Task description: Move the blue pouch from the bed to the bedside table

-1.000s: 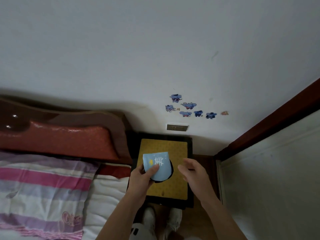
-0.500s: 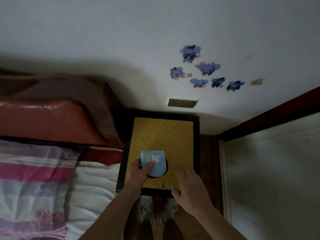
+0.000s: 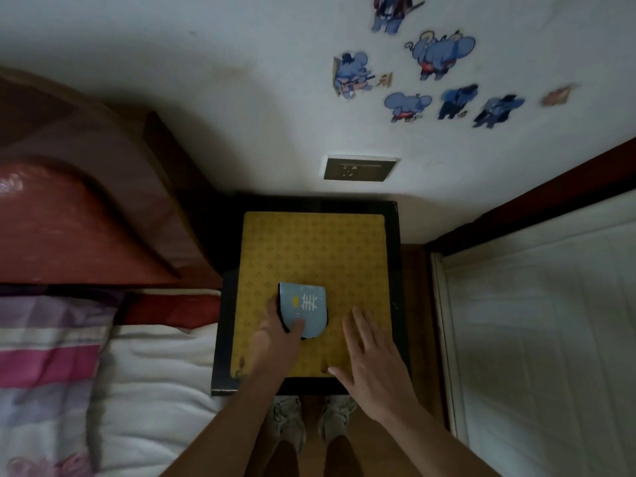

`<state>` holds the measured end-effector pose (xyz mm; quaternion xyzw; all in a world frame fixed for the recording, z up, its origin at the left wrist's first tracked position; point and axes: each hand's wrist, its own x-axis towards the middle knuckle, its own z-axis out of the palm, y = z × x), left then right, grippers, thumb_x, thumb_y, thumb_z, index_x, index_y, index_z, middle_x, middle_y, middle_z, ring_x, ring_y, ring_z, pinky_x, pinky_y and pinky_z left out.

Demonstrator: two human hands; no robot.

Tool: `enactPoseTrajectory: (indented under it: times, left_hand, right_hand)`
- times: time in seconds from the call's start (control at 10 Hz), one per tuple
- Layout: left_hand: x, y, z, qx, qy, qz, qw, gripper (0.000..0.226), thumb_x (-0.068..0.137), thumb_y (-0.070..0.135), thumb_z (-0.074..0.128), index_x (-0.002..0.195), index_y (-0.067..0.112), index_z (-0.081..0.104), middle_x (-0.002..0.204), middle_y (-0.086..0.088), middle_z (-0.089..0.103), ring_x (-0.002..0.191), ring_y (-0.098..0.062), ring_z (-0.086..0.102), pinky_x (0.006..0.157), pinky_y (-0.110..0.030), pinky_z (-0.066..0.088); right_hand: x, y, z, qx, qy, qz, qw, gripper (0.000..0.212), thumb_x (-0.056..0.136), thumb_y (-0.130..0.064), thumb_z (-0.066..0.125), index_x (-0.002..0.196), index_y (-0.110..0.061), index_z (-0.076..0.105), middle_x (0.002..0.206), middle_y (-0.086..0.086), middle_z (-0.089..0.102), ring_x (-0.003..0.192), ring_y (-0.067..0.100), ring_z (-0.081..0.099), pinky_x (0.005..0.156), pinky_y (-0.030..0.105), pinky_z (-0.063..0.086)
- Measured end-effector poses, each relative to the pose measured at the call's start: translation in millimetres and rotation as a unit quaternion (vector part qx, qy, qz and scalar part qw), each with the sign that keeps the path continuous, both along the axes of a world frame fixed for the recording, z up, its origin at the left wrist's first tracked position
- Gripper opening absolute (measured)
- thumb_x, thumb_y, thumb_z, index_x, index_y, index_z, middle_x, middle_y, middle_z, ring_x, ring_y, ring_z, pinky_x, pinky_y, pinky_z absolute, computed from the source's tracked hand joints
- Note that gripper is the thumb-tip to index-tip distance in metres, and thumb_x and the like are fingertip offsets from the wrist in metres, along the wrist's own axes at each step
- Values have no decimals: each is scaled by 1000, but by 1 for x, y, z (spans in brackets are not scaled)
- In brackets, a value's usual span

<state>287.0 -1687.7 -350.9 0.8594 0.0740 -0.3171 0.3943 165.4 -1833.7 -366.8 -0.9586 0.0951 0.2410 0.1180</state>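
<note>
The blue pouch (image 3: 304,309), light blue with a white fishbone print and a dark edge, lies low over the yellow patterned mat (image 3: 315,249) on the black bedside table (image 3: 395,235). My left hand (image 3: 277,339) grips its lower left corner, thumb on top. Whether the pouch rests fully on the mat I cannot tell. Just to the right of the pouch, my right hand (image 3: 371,366) hovers with fingers spread, holding nothing, over the mat's front right part. The bed (image 3: 155,366) with white sheet lies to the left.
A red padded headboard (image 3: 69,228) and a pink-and-purple striped quilt (image 3: 41,366) are at the left. A wall socket (image 3: 359,168) and elephant stickers (image 3: 426,74) sit on the wall behind the table. A white door (image 3: 550,339) stands at the right. My shoes (image 3: 309,425) touch the table's front.
The view has tilted down and closer to the table. My left hand has lowered the pouch onto or just above the mat; my right hand has spread flat beside it.
</note>
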Motion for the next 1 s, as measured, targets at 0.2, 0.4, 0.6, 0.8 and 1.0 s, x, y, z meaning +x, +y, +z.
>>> enactPoseTrajectory:
  times: [0.2,0.4,0.6,0.8,1.0]
  left_hand:
    - [-39,32,14,103,-228,-317,915,61,98,30,41,153,18,17,164,-10,18,148,-27,23,107,-47,46]
    - [-45,43,1,187,-219,-444,849,72,92,42,50,152,11,24,163,-8,18,149,-23,19,110,-51,40]
    - [-36,31,-7,217,-194,-452,843,74,98,44,36,154,15,-2,165,-6,-7,151,-22,-4,120,-50,24]
    - [-35,30,3,228,-190,-459,837,77,99,45,33,153,17,-13,164,-4,-17,151,-20,-11,122,-47,15]
    - [-12,31,66,227,-211,-446,840,68,100,45,34,155,26,-2,166,-3,-5,152,-22,-2,123,-47,14]
  right_hand:
    - [-2,1,-1,1,0,-1,1000,90,94,-66,37,157,-13,0,166,11,-10,154,29,-3,124,49,17]
    - [-2,2,-1,6,-6,-5,1000,88,94,-64,39,158,-12,6,167,12,-5,153,29,-1,123,51,20]
    - [-5,1,-8,-3,-7,2,1000,89,95,-65,33,157,-13,-2,166,10,-12,153,28,-9,124,48,10]
    - [-4,3,-5,-2,5,-5,1000,89,94,-64,37,157,-13,0,165,10,-11,153,29,-5,124,49,15]
    - [18,-11,54,3,-16,-22,1000,82,94,-63,42,156,-23,6,166,11,15,152,28,16,121,48,21]
